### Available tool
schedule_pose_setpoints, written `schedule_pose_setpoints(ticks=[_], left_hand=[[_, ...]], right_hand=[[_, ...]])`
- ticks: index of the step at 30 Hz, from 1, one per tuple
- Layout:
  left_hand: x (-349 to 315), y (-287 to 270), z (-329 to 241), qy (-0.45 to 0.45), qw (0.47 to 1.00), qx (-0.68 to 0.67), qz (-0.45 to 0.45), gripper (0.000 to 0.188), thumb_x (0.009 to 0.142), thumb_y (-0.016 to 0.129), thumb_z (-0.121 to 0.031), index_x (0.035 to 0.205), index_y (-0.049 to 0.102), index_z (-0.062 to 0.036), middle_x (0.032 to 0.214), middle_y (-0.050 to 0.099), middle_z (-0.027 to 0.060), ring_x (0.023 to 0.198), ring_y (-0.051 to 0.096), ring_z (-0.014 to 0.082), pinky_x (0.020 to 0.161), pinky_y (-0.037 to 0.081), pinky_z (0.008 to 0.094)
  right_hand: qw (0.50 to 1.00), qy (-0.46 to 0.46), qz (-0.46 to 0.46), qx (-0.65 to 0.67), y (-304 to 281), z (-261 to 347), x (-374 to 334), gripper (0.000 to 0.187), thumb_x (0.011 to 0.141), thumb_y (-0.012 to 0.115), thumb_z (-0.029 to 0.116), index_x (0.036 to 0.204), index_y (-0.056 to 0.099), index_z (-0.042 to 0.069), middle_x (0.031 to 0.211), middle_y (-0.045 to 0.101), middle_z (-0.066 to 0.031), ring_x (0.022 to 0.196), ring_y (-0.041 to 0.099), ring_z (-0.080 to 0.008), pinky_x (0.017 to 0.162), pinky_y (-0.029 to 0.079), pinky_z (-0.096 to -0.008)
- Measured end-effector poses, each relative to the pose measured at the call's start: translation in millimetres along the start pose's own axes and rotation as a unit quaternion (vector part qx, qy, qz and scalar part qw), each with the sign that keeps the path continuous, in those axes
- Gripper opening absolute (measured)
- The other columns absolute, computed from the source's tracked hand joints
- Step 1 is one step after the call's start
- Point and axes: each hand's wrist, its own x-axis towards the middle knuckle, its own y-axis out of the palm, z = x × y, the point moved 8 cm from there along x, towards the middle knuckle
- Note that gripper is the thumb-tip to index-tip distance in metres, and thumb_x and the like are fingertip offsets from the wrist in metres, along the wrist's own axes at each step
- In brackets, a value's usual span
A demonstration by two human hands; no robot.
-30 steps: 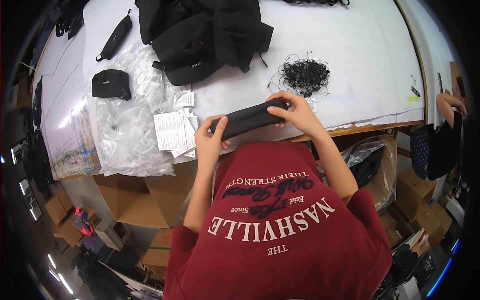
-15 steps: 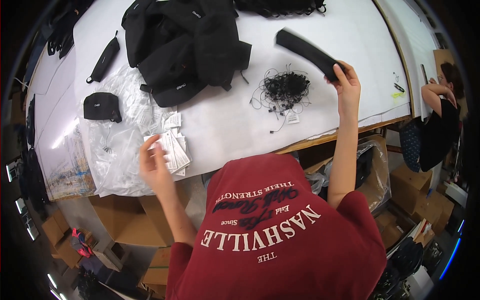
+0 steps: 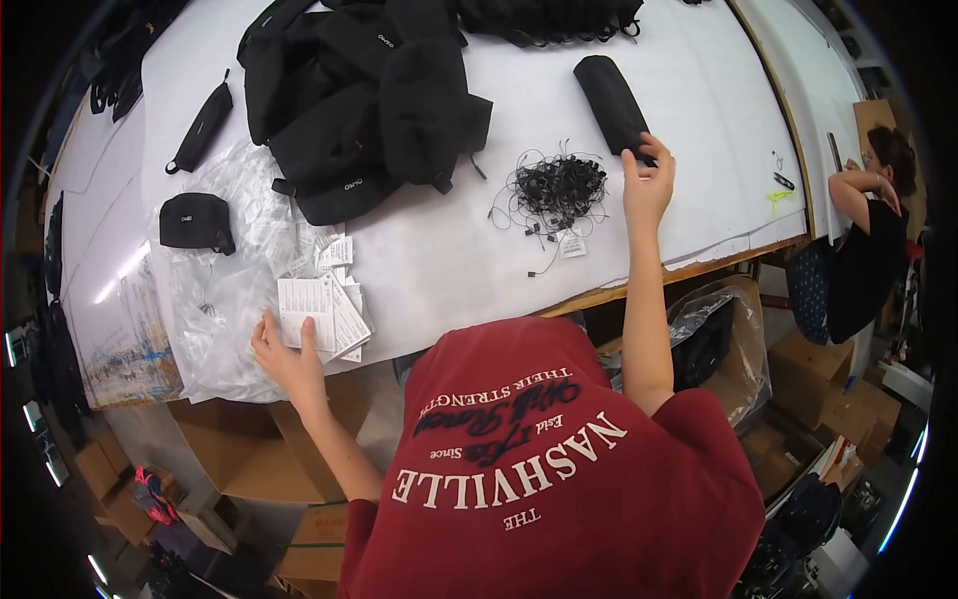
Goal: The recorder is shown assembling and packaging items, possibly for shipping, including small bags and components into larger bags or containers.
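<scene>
My left hand [image 3: 289, 357], thumb and fingers apart, is at the near-left edge of a stack of white printed paper tags [image 3: 306, 307]. A long black fabric pouch [image 3: 610, 103] lies on the table at the right. My right hand [image 3: 651, 185] is at the pouch's near end, its fingertips touching it and spread apart. Left of that hand sits a tangled heap of thin black tag strings [image 3: 559, 190], with a small white label [image 3: 571, 244] at its near edge.
Black fabric bags [image 3: 349, 120] are piled at the far middle. A small black pouch [image 3: 196, 222] lies on clear plastic bags [image 3: 215, 329] at the left, near a slim black pouch [image 3: 203, 128]. Cardboard boxes [image 3: 259, 449] stand below the table edge. Another person [image 3: 866, 230] is at the right.
My right hand has brought the long pouch down onto the table, moving left and slightly nearer. My left hand has moved down and left to the edge of the paper tags.
</scene>
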Motion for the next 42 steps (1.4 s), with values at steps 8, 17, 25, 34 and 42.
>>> schedule_pose_setpoints(ticks=[8,17,25,34,42], left_hand=[[5,-5,-3,-0.032,0.996,-0.081,0.01,0.04,0.079,0.069,-0.015,0.114,0.056,-0.0026,0.107,0.052,0.0117,0.102,0.047,0.0299,0.091,0.037,0.0399],[18,-4,-3,-0.071,0.917,-0.373,0.122,0.027,0.084,0.067,-0.013,0.103,0.054,0.001,0.099,0.058,0.0077,0.093,0.054,0.0157,0.086,0.04,0.029],[4,3,-46,-0.079,0.781,-0.593,0.179,0.014,0.084,0.059,0.001,0.096,0.066,0.0014,0.096,0.065,0.0085,0.091,0.061,0.0152,0.081,0.047,0.0252],[-11,16,-88,-0.105,0.704,-0.634,0.303,0.038,0.08,0.058,0.005,0.118,0.056,0.0011,0.107,0.06,0.0088,0.098,0.058,0.0141,0.082,0.046,0.0224],[-26,40,-98,-0.1,0.747,-0.558,0.348,0.033,0.084,0.06,0.002,0.112,0.044,-0.0063,0.088,0.064,0.0068,0.079,0.057,0.0078,0.068,0.044,0.0197]], right_hand=[[0.925,-0.138,0.354,0.019,73,113,-87,0.009,0.077,0.067,0.01,0.085,0.064,0.008,0.074,0.051,-0.0046,0.059,0.049,-0.015,0.055,0.041,-0.0271],[0.844,-0.235,0.459,-0.147,118,110,-102,0.007,0.077,0.065,0.012,0.081,0.062,0.008,0.084,0.057,-0.0092,0.077,0.061,-0.0298,0.068,0.049,-0.0403],[0.877,-0.079,0.436,0.185,52,185,-72,0.011,0.082,0.067,0.014,0.087,0.062,0.006,0.08,0.064,-0.0008,0.066,0.058,-0.0073,0.057,0.042,-0.0216],[0.829,0.104,0.528,0.153,70,95,-111,0.015,0.083,0.065,0.012,0.095,0.058,0.007,0.086,0.064,-0.0045,0.067,0.062,-0.0143,0.059,0.047,-0.0262],[0.817,-0.224,0.527,-0.07,68,127,-171,0.021,0.077,0.066,0.013,0.093,0.053,0.009,0.09,0.052,-0.0063,0.079,0.059,-0.0261,0.066,0.048,-0.037]])
